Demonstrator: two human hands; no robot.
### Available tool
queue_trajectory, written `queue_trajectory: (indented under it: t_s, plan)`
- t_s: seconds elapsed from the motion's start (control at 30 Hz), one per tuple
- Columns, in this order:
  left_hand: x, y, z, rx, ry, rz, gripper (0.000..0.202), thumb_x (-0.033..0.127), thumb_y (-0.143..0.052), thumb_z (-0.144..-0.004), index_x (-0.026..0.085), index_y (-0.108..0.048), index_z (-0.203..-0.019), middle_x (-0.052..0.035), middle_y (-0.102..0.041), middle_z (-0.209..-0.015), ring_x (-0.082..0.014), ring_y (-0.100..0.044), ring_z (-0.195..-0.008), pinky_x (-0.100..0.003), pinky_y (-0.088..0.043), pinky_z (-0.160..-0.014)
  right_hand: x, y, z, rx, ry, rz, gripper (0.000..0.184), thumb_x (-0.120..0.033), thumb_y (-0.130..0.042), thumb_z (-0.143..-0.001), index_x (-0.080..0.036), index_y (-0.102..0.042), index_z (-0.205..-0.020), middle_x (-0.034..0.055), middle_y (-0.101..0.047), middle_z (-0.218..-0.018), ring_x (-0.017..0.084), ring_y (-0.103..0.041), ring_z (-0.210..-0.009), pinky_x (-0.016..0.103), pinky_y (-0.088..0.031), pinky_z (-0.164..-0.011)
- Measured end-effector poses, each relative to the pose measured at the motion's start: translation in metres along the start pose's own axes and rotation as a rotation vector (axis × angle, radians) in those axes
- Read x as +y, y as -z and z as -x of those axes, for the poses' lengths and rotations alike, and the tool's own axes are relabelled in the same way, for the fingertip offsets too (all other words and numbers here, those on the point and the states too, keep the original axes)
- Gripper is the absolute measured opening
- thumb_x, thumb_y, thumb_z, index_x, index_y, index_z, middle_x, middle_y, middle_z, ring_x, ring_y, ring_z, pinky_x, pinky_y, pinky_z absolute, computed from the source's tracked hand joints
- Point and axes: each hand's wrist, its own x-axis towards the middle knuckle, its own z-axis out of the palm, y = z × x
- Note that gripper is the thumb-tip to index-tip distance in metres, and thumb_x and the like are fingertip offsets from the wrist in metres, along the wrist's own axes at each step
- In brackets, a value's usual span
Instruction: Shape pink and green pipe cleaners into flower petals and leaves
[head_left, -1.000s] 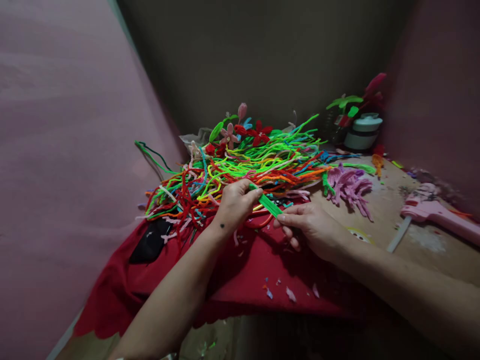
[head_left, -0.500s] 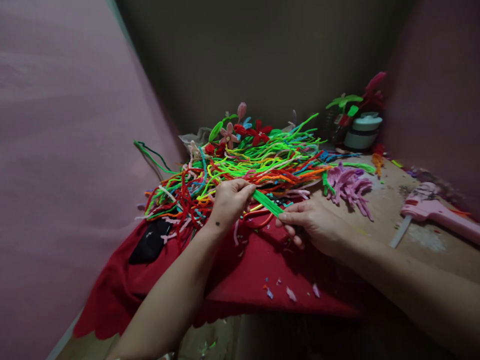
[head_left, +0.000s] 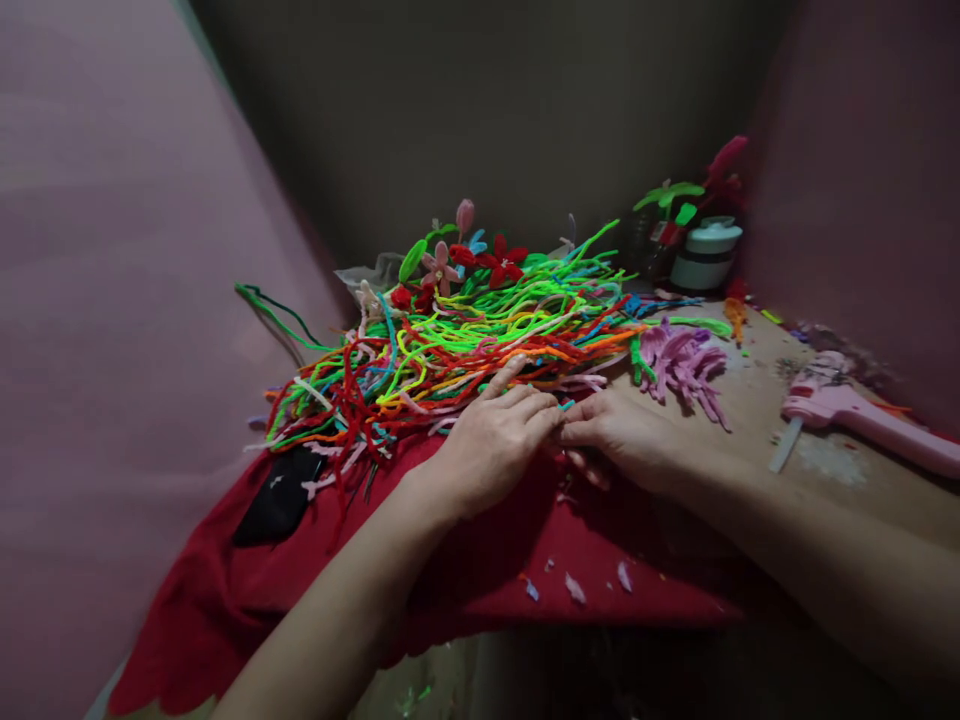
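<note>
My left hand [head_left: 501, 440] lies back upward in front of the pile, index finger stretched out and the other fingers curled over a bundle of green pipe cleaners. Almost all of that bundle is hidden beneath the hand. Close against its fingertips, my right hand [head_left: 619, 435] is closed in a pinch at the bundle's right end. A loose heap of pipe cleaners [head_left: 517, 325] in green, red, orange and yellow spreads just behind both hands. Under them is a red cloth [head_left: 480, 560] dotted with small fluffy scraps.
Pipe-cleaner flowers [head_left: 504, 262] rest at the back of the heap. Pink-purple fuzzy pieces [head_left: 682, 365] lie right of it. Further right are a pink glue gun [head_left: 847, 405] and a lidded jar [head_left: 705, 255]. A black flat object [head_left: 277, 497] sits at left. Pink sheets flank both sides.
My left hand has slid right along the green bundle and turned over it, covering the stretch that showed between the hands. The right hand keeps its pinch. The view has shifted slightly.
</note>
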Motion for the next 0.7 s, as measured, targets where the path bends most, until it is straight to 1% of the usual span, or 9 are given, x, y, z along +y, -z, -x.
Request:
queue_trajectory:
  t_s: [0.07, 0.13, 0.23, 0.3, 0.4, 0.5, 0.57, 0.63, 0.7]
  plan:
    - [-0.002, -0.003, 0.001, -0.029, -0.005, -0.021, 0.022, 0.017, -0.037, -0.088, 0.015, -0.059, -0.088, -0.0031, -0.065, -0.082, -0.0134, -0.057, -0.081, -0.043, -0.024, -0.105, -0.004, 0.001, 0.001, -0.012, -0.04, 0.029, 0.019, -0.017, -0.055, -0.066, -0.014, -0.053, -0.047, -0.0035, -0.049, -0.037, 0.006, -0.041, -0.026, 0.017, -0.031, -0.027]
    - [-0.004, -0.004, 0.002, -0.03, -0.003, -0.028, 0.023, 0.015, -0.037, -0.087, 0.015, -0.059, -0.079, -0.0026, -0.062, -0.072, -0.0127, -0.056, -0.072, -0.041, -0.027, -0.102, -0.007, 0.003, 0.001, -0.028, -0.076, 0.057, 0.015, -0.018, -0.058, -0.066, -0.013, -0.057, -0.051, -0.0034, -0.051, -0.039, 0.006, -0.041, -0.025, 0.017, -0.032, -0.027]
    - [-0.004, -0.007, 0.003, -0.031, -0.015, 0.007, 0.024, 0.014, -0.037, -0.086, 0.015, -0.059, -0.074, -0.003, -0.06, -0.068, -0.0128, -0.054, -0.068, -0.038, -0.034, -0.094, -0.01, 0.007, 0.002, -0.061, -0.107, 0.084, 0.012, -0.019, -0.061, -0.065, -0.012, -0.061, -0.055, -0.0036, -0.051, -0.038, 0.005, -0.042, -0.025, 0.016, -0.032, -0.027]
    - [-0.004, -0.008, 0.003, -0.046, -0.024, 0.024, 0.025, 0.014, -0.037, -0.086, 0.015, -0.059, -0.075, -0.0033, -0.059, -0.067, -0.0131, -0.054, -0.066, -0.036, -0.037, -0.089, -0.011, 0.009, 0.002, -0.083, -0.125, 0.093, 0.011, -0.02, -0.062, -0.064, -0.012, -0.062, -0.057, -0.0038, -0.051, -0.038, 0.005, -0.041, -0.026, 0.015, -0.032, -0.027]
    - [-0.002, -0.01, 0.003, -0.073, -0.031, 0.022, 0.027, 0.014, -0.036, -0.086, 0.016, -0.061, -0.076, -0.0033, -0.06, -0.067, -0.0128, -0.053, -0.065, -0.034, -0.037, -0.084, -0.012, 0.012, 0.001, -0.109, -0.135, 0.096, 0.012, -0.021, -0.061, -0.065, -0.011, -0.064, -0.059, -0.0035, -0.051, -0.039, 0.005, -0.041, -0.026, 0.015, -0.032, -0.027]
    - [-0.001, -0.012, 0.002, -0.078, -0.018, 0.014, 0.029, 0.014, -0.036, -0.086, 0.017, -0.061, -0.073, -0.0029, -0.059, -0.065, -0.0124, -0.052, -0.063, -0.033, -0.037, -0.082, -0.011, 0.015, 0.0, -0.131, -0.14, 0.075, 0.011, -0.02, -0.063, -0.064, -0.01, -0.063, -0.059, -0.0032, -0.052, -0.04, 0.005, -0.042, -0.026, 0.015, -0.032, -0.027]
    - [-0.001, -0.012, 0.002, -0.046, 0.01, 0.014, 0.029, 0.015, -0.035, -0.086, 0.017, -0.06, -0.071, -0.0028, -0.059, -0.064, -0.0123, -0.052, -0.063, -0.032, -0.038, -0.08, -0.01, 0.017, 0.0, -0.17, -0.133, 0.012, 0.016, -0.024, -0.065, -0.066, -0.01, -0.061, -0.059, -0.0018, -0.054, -0.042, 0.006, -0.045, -0.028, 0.016, -0.035, -0.029]
    - [-0.002, -0.012, 0.003, 0.018, 0.056, 0.026, 0.027, 0.016, -0.037, -0.085, 0.016, -0.059, -0.071, -0.0026, -0.06, -0.064, -0.0124, -0.053, -0.064, -0.03, -0.038, -0.078, -0.009, 0.02, -0.001, -0.184, -0.088, -0.105, 0.025, -0.033, -0.062, -0.072, -0.011, -0.06, -0.061, 0.0012, -0.058, -0.046, 0.009, -0.05, -0.032, 0.018, -0.038, -0.031]
    - [-0.005, -0.012, 0.004, 0.091, 0.111, 0.048, 0.023, 0.017, -0.04, -0.085, 0.017, -0.06, -0.074, -0.0021, -0.062, -0.065, -0.0122, -0.054, -0.064, -0.03, -0.038, -0.078, -0.009, 0.022, -0.002, -0.139, -0.03, -0.232, 0.032, -0.04, -0.054, -0.079, -0.011, -0.059, -0.065, 0.004, -0.061, -0.05, 0.011, -0.053, -0.035, 0.02, -0.042, -0.034]
